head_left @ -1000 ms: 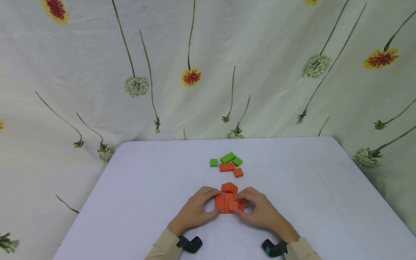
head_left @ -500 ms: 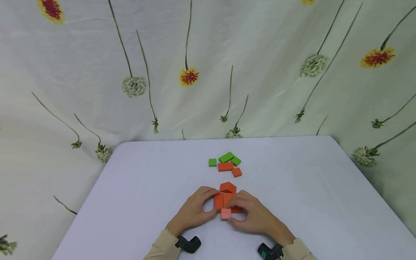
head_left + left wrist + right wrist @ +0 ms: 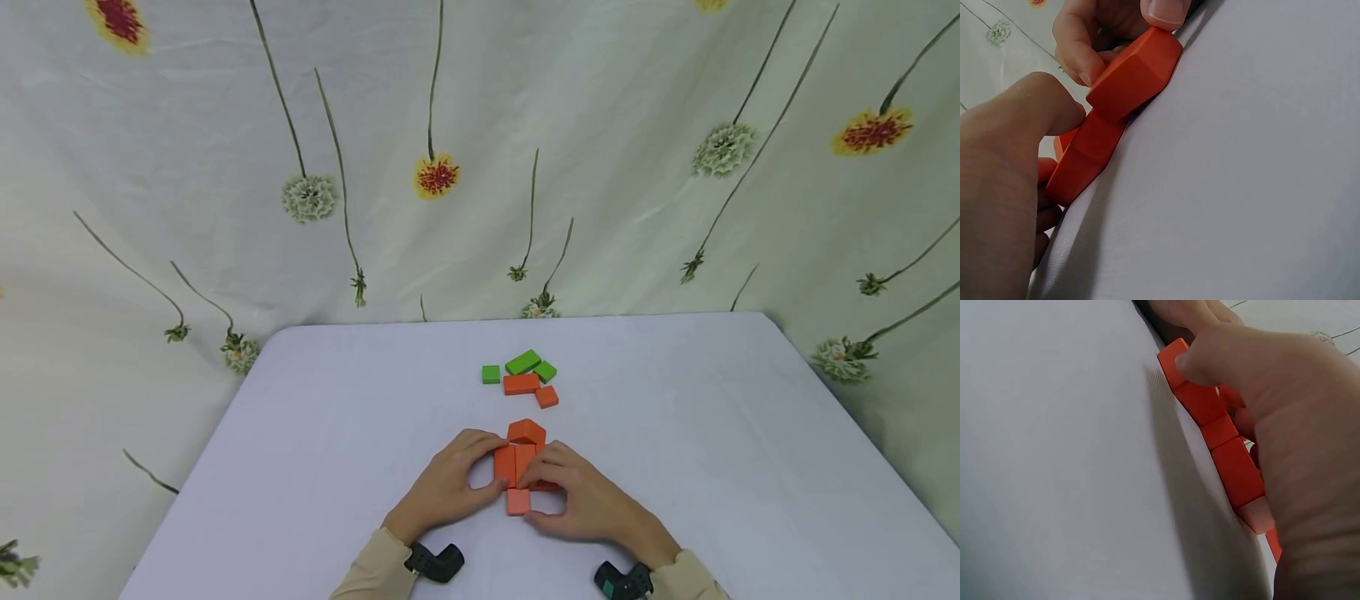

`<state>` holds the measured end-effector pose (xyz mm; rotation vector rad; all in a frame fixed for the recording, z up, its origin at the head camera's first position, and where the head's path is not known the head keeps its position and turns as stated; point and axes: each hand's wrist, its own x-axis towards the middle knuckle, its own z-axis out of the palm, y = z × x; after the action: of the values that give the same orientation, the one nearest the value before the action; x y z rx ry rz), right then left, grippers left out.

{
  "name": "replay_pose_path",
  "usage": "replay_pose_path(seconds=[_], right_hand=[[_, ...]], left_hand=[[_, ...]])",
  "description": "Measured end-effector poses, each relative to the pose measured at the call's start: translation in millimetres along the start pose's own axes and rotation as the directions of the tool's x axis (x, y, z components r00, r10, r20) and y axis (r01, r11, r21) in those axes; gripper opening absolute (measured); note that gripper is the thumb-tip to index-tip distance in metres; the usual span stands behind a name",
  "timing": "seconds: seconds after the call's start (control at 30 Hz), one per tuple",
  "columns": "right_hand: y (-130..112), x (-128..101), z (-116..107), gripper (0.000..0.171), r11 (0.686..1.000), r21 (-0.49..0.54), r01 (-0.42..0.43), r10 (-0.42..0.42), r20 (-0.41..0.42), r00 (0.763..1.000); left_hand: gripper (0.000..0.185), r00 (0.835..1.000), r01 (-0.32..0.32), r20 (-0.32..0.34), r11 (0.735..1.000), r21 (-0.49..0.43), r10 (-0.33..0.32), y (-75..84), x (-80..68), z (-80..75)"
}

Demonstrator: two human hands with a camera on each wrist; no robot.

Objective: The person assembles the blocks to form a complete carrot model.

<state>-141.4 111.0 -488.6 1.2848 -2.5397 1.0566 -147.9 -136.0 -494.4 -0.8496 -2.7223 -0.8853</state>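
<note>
In the head view, orange blocks (image 3: 504, 467) lie side by side on the white table, with a peaked orange block (image 3: 527, 432) at their far end. My left hand (image 3: 450, 482) grips the group's left side, thumb at the near edge and fingers at the far edge. My right hand (image 3: 588, 493) pinches a small orange block (image 3: 518, 502) at the group's near edge. The left wrist view has this small block (image 3: 1138, 72) against the orange block (image 3: 1088, 153) beside my left thumb. In the right wrist view, my right thumb covers part of the small block (image 3: 1171, 355).
Farther back on the table (image 3: 337, 433) lie a long green block (image 3: 522, 362), two small green blocks, a long orange block (image 3: 521, 384) and a small orange block (image 3: 547, 397). Behind the table hangs a flower-printed cloth (image 3: 630, 167).
My right hand has brought the small orange block from on top of the group toward me, down to its near edge. My left hand stays at the group's left side.
</note>
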Motion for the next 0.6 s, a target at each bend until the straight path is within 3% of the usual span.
replay_pose_path(seconds=[0.6], right_hand=[[0.8, 0.1, 0.7, 0.020, 0.998, -0.012, 0.063, -0.064, -0.057, 0.996]], left_hand=[[0.049, 1.000, 0.010, 0.011, 1.000, -0.016, -0.010, 1.9, 0.6, -1.1]])
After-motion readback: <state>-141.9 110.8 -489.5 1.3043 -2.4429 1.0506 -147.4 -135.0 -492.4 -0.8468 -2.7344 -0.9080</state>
